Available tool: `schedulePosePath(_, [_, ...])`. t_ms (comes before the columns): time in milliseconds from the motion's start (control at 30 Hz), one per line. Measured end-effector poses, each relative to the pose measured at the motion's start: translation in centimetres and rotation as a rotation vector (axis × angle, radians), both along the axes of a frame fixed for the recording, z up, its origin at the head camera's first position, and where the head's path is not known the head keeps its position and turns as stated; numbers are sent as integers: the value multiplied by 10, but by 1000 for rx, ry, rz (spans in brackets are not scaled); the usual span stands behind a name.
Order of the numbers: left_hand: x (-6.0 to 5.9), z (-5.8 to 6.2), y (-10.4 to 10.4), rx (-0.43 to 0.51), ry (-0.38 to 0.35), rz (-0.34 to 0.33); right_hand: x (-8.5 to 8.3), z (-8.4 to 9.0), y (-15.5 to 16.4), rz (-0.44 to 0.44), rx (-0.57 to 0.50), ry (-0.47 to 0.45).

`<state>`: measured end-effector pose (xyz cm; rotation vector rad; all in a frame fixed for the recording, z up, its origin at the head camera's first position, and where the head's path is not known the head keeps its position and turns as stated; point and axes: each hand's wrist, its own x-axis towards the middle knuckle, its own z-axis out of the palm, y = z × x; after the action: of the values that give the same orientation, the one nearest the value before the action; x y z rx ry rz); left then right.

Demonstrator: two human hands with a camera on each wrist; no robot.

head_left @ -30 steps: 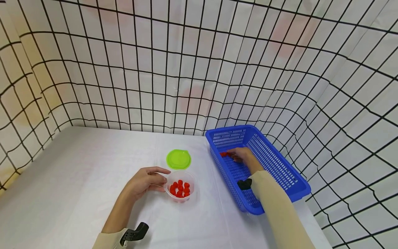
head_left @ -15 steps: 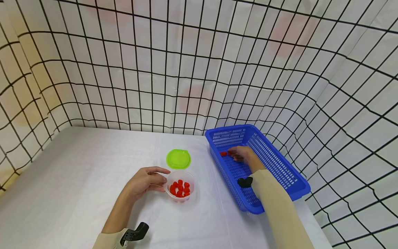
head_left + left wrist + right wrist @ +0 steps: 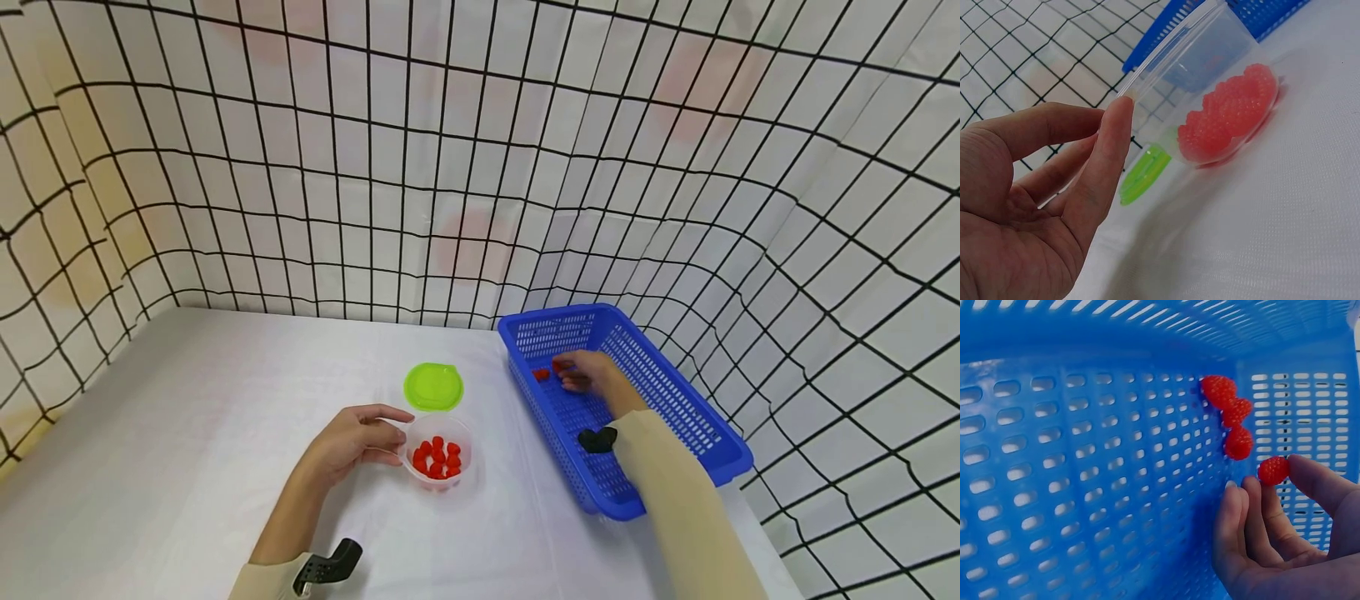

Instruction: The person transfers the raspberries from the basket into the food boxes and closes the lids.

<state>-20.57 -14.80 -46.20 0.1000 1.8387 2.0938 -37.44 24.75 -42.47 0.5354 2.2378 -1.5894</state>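
Closest to you, a black wrist mount (image 3: pixel 328 567) sits at your left cuff (image 3: pixel 272 581), on the near left of the clear tub. Your left hand (image 3: pixel 352 442) is at the left side of the clear tub (image 3: pixel 435 423), thumb and forefinger clamped on its rim. The tub stands upright on the white tabletop (image 3: pixel 187 433), and a cluster of red raspberries (image 3: pixel 438 457) lies on its bottom. Just beyond the tub lies the green lid (image 3: pixel 433 387), flat on the table. To the right of the tub, reaching farther back, is the blue basket (image 3: pixel 651 387); your right hand (image 3: pixel 588 372) is inside it, pinching a single raspberry (image 3: pixel 1273 470) between thumb and finger. Three more raspberries (image 3: pixel 1236 412) lie in a row beside that hand, toward the basket's tub side. Farthest off, behind the tub and basket, rises a white backdrop (image 3: pixel 386 208) crossed by black grid lines.
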Motion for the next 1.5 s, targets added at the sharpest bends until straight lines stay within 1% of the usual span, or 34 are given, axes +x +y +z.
schedulePosePath(100, [0,-1,1,-2,-1,1,2,5,-2,32,-25,1])
schedulePosePath(233, [0,-1,1,-8,-2,1,6,18,-4,80,-49,4])
schedulePosePath(333, [0,0,1,-5,-5,2,9,29,-6,109,-44,28])
schedulePosePath(500, [0,0,1,-4,-5,3,13,46,-11,154,-5,83])
schedulePosePath(633, [1,0,0,-11,-5,3,14,58,-19,187,0,104])
schedulePosePath(800, [1,0,0,-8,-6,4,20,74,-32,245,-18,107])
schedulePosePath(933, [0,1,0,-7,-7,1,26,87,-46,281,-64,106])
schedulePosePath(1100, [0,1,0,-8,-9,-2,38,101,-66,376,-75,126])
schedulePosePath(1233, [0,2,0,-9,-12,0,49,106,-84,464,-82,128])
schedulePosePath(1367, [0,2,-1,-11,-15,1,58,104,-101,546,-91,114])
schedulePosePath(1500, [-1,1,0,-12,-14,2,65,99,-115,598,-72,102])
